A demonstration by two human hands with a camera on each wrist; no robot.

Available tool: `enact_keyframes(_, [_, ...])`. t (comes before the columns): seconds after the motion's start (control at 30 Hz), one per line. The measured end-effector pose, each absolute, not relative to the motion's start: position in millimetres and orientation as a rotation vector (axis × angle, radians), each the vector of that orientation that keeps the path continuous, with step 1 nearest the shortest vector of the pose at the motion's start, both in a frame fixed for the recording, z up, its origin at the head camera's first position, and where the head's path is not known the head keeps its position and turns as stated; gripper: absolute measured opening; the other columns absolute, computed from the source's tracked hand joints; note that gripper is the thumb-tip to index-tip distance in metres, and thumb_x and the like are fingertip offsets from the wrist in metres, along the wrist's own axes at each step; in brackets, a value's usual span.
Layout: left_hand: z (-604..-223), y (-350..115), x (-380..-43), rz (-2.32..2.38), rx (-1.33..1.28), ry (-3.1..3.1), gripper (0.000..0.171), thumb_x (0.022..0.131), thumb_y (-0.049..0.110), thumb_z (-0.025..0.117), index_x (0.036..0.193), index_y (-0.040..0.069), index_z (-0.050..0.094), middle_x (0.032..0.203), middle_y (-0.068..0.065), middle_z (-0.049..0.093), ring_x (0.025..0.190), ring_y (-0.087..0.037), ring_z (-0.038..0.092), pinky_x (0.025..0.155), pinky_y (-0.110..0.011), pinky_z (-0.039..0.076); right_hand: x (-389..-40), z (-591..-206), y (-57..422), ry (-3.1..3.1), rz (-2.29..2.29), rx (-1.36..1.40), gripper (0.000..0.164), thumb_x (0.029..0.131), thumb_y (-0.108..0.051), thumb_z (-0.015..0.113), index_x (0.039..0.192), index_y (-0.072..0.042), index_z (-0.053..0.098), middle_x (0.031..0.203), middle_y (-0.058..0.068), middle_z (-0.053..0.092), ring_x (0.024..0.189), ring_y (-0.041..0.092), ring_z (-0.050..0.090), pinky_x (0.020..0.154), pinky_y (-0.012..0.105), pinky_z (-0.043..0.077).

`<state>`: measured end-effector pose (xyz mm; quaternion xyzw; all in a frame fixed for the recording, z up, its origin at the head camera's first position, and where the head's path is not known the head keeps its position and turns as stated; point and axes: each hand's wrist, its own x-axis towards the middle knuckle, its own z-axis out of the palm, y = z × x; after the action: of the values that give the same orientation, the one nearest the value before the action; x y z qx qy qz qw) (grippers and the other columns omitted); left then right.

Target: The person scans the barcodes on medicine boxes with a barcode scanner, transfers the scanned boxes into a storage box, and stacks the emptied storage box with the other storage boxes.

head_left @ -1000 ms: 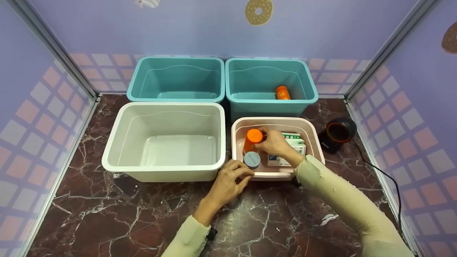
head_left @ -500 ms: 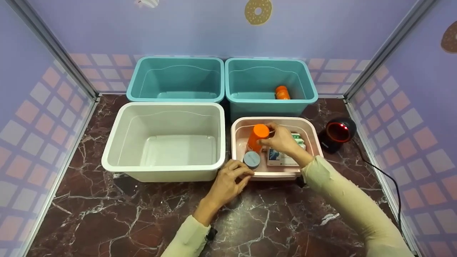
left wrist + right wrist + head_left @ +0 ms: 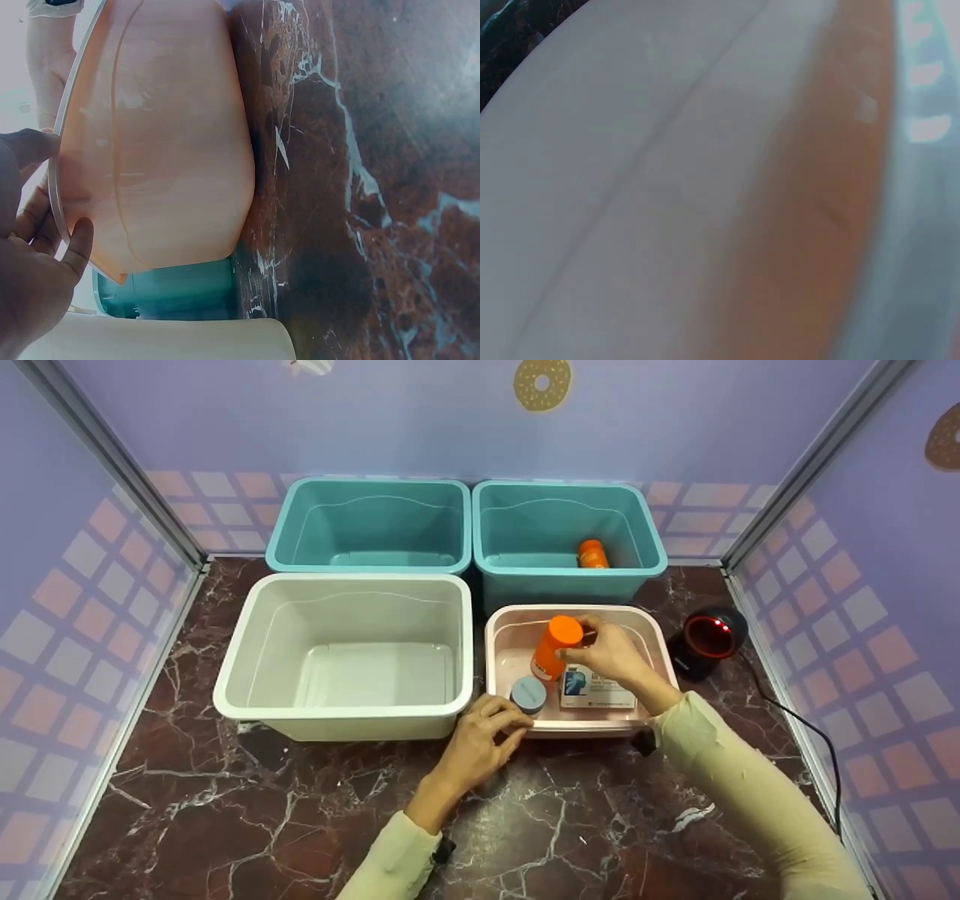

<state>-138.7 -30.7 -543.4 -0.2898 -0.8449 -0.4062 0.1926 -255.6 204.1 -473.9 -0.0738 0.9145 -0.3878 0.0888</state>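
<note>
Inside the pink bin (image 3: 506, 649), my right hand (image 3: 616, 654) grips an orange bottle (image 3: 553, 651) near its lid; the bottle leans slightly to the right. Next to it stands a round container with a grey lid (image 3: 529, 694). White medicine boxes, the nearest a box with a blue picture (image 3: 598, 688), lie under and beside the right hand, partly hidden by it. My left hand (image 3: 476, 742) pinches the bin's near left corner; in the left wrist view its fingers (image 3: 79, 244) lie on both sides of the rim. The right wrist view is blurred, mostly a pale bin wall.
A large white bin (image 3: 345, 714) stands to the left. Behind are two teal bins, the left teal bin (image 3: 367, 562) and the right teal bin (image 3: 570, 573), which holds an orange bottle (image 3: 592, 555). A black scanner (image 3: 709, 643) with red lights and a cable sits at the right.
The right hand has moved the orange bottle rightward and away from the grey lid, toward the boxes. The scanner's red lights have come on. The left hand has stayed put.
</note>
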Motion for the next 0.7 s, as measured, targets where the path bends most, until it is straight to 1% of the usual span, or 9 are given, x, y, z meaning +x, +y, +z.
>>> enact_keyframes(0.23, [-542.9,-30.7,-137.9,-1.157,-0.807,-2.363,0.008,0.087,0.014,0.076,0.094,0.018,0.076,0.098,0.003,0.067,0.1,-0.016,0.061,0.09,-0.031,0.05,-250.8,-468.9,213.0,2.743,-1.146,-0.172,0.061,0.079,-0.029,0.08,0.131,-0.005,0.059,0.119,0.018,0.069,0.108,0.031,0.065,0.09,0.039,0.051])
enact_keyframes(0.47, [-542.8,-30.6,-137.4,-1.162,-0.801,-2.361,0.009,0.087,0.014,0.076,0.094,0.018,0.076,0.098,0.004,0.068,0.099,-0.016,0.061,0.091,-0.031,0.049,-248.2,-465.8,219.4,2.681,-1.281,-0.212,0.058,0.081,-0.02,0.079,0.131,0.0,0.058,0.118,0.019,0.066,0.105,0.033,0.062,0.084,0.029,0.049])
enact_keyframes(0.6, [-542.5,-30.6,-137.7,-1.166,-0.799,-2.362,0.009,0.087,0.014,0.076,0.095,0.018,0.076,0.098,0.004,0.068,0.099,-0.016,0.061,0.091,-0.031,0.049,-248.6,-461.9,224.6,2.71,-1.313,-0.254,0.054,0.08,-0.017,0.08,0.127,0.0,0.062,0.115,0.019,0.068,0.101,0.033,0.064,0.081,0.024,0.05])
enact_keyframes(0.7, [-542.4,-30.7,-138.0,-1.166,-0.801,-2.36,0.009,0.086,0.013,0.076,0.094,0.018,0.076,0.098,0.004,0.068,0.099,-0.016,0.061,0.092,-0.031,0.05,-248.1,-458.4,228.7,2.709,-1.346,-0.256,0.052,0.08,-0.016,0.08,0.126,-0.001,0.063,0.116,0.018,0.068,0.101,0.033,0.065,0.078,0.021,0.051])
